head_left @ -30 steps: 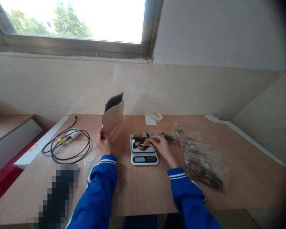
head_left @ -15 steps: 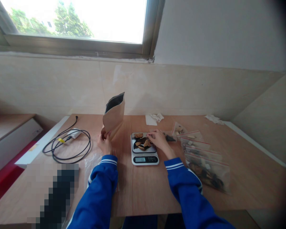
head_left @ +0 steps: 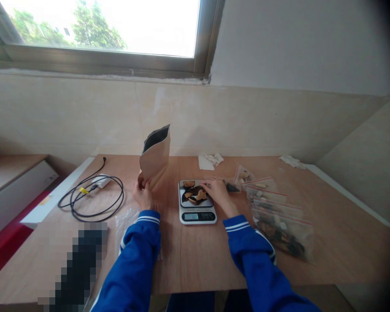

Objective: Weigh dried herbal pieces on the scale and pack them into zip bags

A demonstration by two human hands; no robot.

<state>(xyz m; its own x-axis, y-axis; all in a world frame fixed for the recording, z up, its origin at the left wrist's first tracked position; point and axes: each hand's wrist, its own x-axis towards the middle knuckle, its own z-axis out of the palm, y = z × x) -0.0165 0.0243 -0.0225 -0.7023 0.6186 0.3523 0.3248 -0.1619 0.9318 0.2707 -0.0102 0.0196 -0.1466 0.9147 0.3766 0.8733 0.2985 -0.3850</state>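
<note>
The left hand (head_left: 143, 195) gripped a kraft pouch (head_left: 155, 160); beside the right fingers (head_left: 208, 184), closure unclear, dried slices (head_left: 200, 196) seemed light, brittle, best edge-held.

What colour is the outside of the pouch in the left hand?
Plain light brown; the pouch shows best in the head view.

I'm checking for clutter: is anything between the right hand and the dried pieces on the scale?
Nothing visible is: the right hand is over the right side of the scale, close beside the dried pieces, though contact is unclear. The brown pouch in the left hand is left of the scale.
</note>
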